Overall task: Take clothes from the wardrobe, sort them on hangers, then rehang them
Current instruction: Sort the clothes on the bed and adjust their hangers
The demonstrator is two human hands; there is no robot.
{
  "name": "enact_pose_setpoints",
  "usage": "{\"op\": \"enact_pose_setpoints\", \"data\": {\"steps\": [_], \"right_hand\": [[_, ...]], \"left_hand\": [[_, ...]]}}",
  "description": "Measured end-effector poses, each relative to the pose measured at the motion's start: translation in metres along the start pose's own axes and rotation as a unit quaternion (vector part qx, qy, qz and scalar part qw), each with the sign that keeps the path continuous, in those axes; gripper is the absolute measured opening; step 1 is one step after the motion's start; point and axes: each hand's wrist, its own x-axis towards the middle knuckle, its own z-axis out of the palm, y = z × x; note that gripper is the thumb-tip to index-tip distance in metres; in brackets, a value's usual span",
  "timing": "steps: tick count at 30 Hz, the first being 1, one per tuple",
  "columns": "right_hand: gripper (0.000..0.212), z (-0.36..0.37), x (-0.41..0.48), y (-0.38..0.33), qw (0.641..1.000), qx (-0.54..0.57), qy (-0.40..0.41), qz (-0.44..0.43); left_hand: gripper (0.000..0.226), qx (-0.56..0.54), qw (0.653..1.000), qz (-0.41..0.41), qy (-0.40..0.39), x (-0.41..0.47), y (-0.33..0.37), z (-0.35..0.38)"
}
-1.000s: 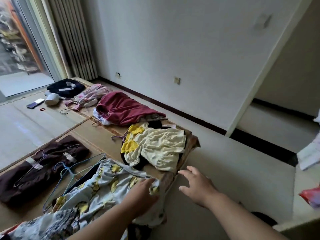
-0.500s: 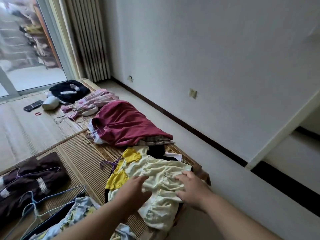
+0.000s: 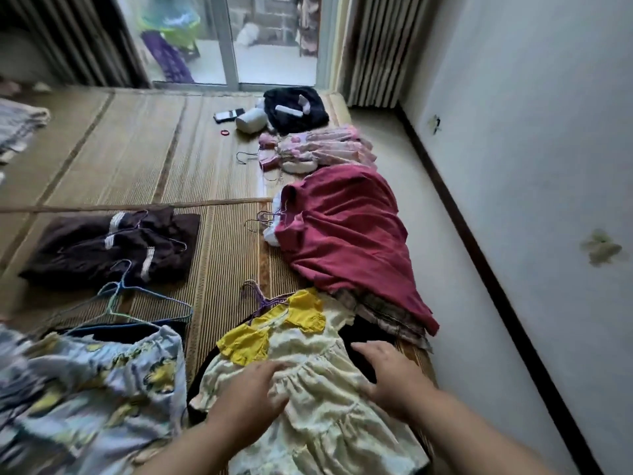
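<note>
Left hand (image 3: 251,399): fingers straight, palm flat on pale cream cotton dress with yellow collar (image 3: 322,406); grips nothing.
Right hand (image 3: 390,375): fingers spread and relaxed, resting on the dress's right edge.
Dress: lies on woven straw mat (image 3: 219,255), with a purple wire hanger (image 3: 255,298) at its neck, just below maroon cloth garment (image 3: 346,234).

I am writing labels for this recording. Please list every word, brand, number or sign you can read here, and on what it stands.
No text can be read.
The phone and the white bands on the brown clothes are too blurred to show any.
</note>
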Motion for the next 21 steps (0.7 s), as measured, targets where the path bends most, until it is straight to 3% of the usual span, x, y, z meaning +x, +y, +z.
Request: {"op": "enact_pose_setpoints", "data": {"steps": [9,15,18,21], "right_hand": [[0.072,0.063,0.180,-0.015,0.993,-0.040,-0.029,-0.103],[0.087,0.122,0.300,-0.032,0.987,-0.113,-0.013,-0.113],[0.069,0.132,0.339,-0.035,0.990,-0.121,-0.003,-0.068],[0.035,0.138,0.355,-0.034,0.991,-0.128,0.034,-0.027]], "left_hand": [[0.062,0.006,0.993,-0.108,0.037,0.106,-0.078,0.025],[0.067,0.035,0.988,-0.144,0.040,0.183,-0.149,0.064],[0.071,0.044,0.985,-0.164,0.036,0.205,-0.174,0.075],[0.077,0.030,0.986,-0.161,0.035,0.215,-0.190,0.082]]}}
